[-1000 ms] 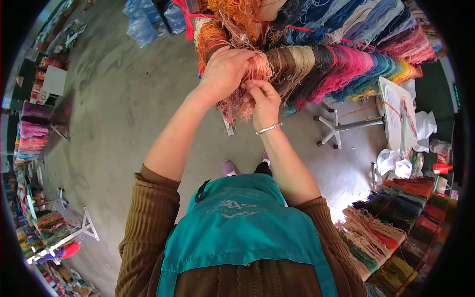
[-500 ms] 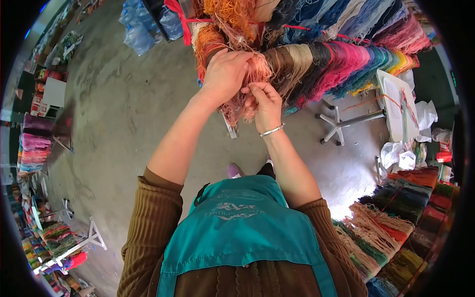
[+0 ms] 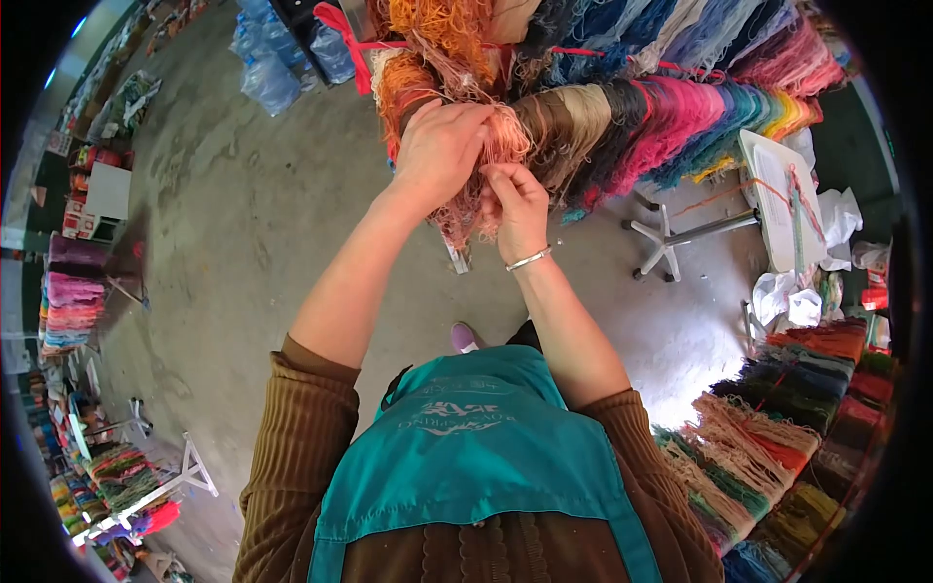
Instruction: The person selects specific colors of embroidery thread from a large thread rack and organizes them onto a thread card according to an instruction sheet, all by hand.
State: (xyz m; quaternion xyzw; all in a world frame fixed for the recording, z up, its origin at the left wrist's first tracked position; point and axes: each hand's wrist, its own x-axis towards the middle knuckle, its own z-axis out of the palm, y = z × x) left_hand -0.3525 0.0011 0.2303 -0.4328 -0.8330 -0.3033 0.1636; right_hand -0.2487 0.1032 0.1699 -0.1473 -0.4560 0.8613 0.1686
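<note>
A bundle of peach-pink yarn (image 3: 505,136) hangs among the rack's many coloured skeins at the top centre. My left hand (image 3: 437,146) lies over the left side of this bundle, its fingers bent round the strands and their tips partly lost in the yarn. Just to the right and lower, my right hand (image 3: 517,199) pinches some peach strands between thumb and fingers. Orange yarn (image 3: 403,83) hangs left of and above my hands, and brown and beige skeins (image 3: 573,121) hang to their right.
A wheeled stand (image 3: 666,238) carries a tilted white board (image 3: 777,214) at the right. More skeins (image 3: 758,447) lie at the lower right. Blue-tinted plastic bottles (image 3: 267,78) are at the upper left, and a small yarn rack (image 3: 73,301) stands far left.
My right hand has shifted slightly left, still pinching strands. My left hand stays on the bundle. The view has moved a little, and one of the two shoes is now hidden.
</note>
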